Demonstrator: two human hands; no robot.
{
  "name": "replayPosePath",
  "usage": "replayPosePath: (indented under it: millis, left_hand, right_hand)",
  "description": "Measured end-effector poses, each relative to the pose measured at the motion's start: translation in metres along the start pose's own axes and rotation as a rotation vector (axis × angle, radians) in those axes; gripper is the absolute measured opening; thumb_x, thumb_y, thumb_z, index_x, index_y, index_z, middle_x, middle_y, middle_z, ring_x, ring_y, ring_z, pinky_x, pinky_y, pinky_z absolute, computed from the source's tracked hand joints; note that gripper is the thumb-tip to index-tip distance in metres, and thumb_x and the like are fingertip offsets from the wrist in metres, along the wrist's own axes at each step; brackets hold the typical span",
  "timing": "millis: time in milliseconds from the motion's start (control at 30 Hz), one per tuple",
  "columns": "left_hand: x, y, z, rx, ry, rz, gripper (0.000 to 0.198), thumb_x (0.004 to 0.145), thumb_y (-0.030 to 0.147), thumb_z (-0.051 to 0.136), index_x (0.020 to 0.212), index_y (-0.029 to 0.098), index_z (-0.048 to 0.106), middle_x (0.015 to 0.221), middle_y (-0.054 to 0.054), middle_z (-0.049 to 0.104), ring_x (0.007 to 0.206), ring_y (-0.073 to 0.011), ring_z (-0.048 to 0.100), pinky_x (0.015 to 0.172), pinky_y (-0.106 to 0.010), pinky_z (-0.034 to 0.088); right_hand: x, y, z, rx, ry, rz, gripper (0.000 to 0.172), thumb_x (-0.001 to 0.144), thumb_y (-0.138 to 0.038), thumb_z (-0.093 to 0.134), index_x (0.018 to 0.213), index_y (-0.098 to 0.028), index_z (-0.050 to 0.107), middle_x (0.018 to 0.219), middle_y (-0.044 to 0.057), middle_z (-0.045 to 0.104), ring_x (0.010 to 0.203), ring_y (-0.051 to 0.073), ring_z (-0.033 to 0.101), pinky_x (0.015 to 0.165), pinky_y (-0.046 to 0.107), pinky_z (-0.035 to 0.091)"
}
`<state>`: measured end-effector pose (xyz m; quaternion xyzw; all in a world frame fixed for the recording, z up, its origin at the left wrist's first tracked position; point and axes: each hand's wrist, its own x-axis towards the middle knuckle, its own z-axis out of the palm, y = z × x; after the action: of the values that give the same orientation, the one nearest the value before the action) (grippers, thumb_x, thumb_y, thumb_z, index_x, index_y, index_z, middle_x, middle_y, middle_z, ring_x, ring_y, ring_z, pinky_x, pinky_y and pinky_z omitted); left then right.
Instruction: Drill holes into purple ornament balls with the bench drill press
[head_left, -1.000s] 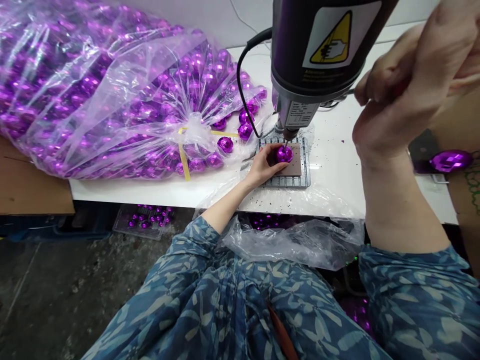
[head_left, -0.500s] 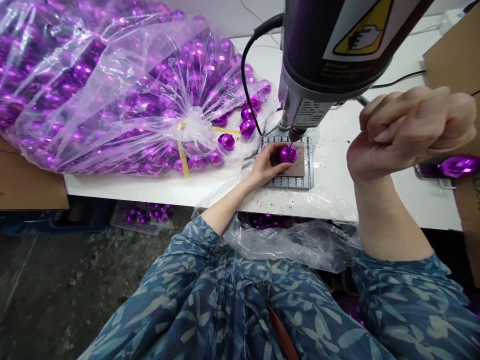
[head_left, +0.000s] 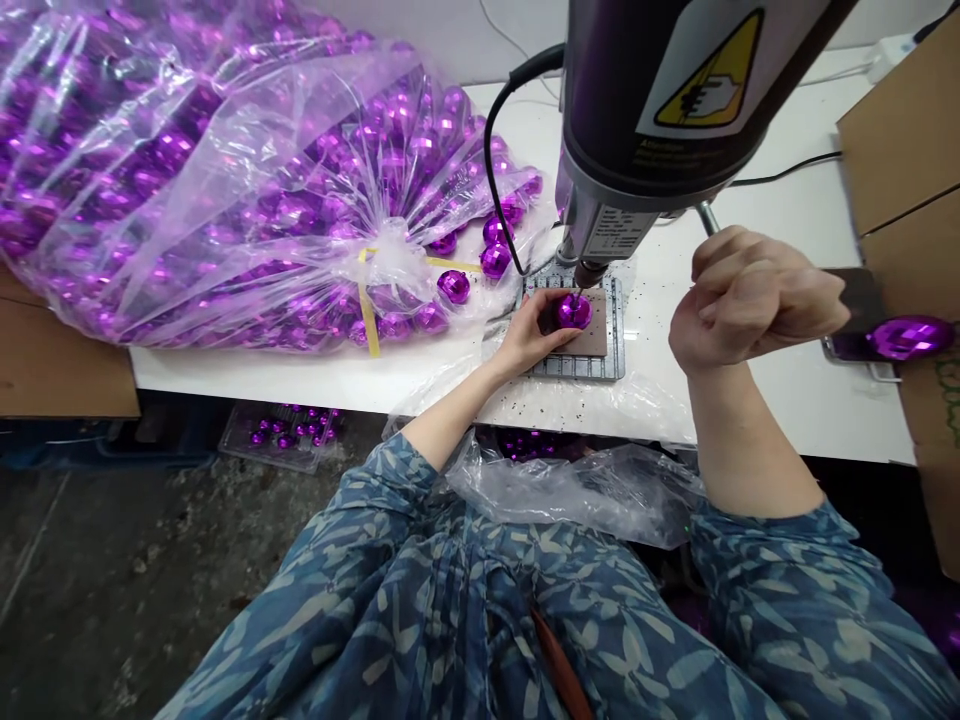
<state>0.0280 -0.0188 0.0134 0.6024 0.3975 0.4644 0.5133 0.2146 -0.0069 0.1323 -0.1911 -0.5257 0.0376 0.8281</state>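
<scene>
Your right hand (head_left: 754,300), at 3 o'clock from the ball, has come lower and further in than a second ago; it is curled into a fist on the grey metal lever (head_left: 708,217), whose end your fingers hide. Your left hand (head_left: 529,335) is much as it was, half open, thumb and fingers curved around the shiny purple faceted ball (head_left: 576,314) from 9 o'clock. Part of the ball is covered by your fingers; what shows is glossy, with pale glints. It sits on the flat brown board (head_left: 594,342) over the grey slotted metal base (head_left: 615,335). The thin metal bit (head_left: 576,296) stands at its top; whether it has entered is too small to tell. Toward 1 o'clock, the black-and-grey drill press (head_left: 660,165) is cut off above. Further off, at 10 o'clock, the gathered clear plastic bag (head_left: 247,170) of purple balls runs out of view.
</scene>
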Motion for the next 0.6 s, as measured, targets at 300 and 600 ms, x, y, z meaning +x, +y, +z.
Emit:
replayPosePath:
  millis: [300, 600]
  left_hand:
    - [-0.001, -0.004, 0.005, 0.043, 0.077, 0.028, 0.059, 0.081, 0.041, 0.098, 0.129, 0.024, 0.069, 0.133, -0.011, 0.074, 0.13, -0.0316, 0.071, 0.122, -0.055, 0.054]
    - [-0.067, 0.029, -0.012, 0.61, -0.058, 0.318, 0.047, 0.098, 0.059, 0.081, 0.127, 0.023, 0.071, 0.119, -0.009, 0.078, 0.108, -0.0246, 0.075, 0.095, -0.045, 0.064]
  right_hand:
    - [0.074, -0.04, 0.052, -0.047, -0.127, 0.268, 0.072, 0.084, -0.074, 0.072, 0.064, -0.02, 0.028, 0.049, -0.007, 0.024, 0.042, 0.003, 0.034, 0.049, 0.027, 0.021]
    - [0.094, -0.028, 0.05, -0.088, -0.204, 0.472, 0.05, 0.104, -0.035, 0.062, 0.066, -0.024, 0.031, 0.054, -0.004, 0.036, 0.046, 0.009, 0.044, 0.051, 0.029, 0.028]
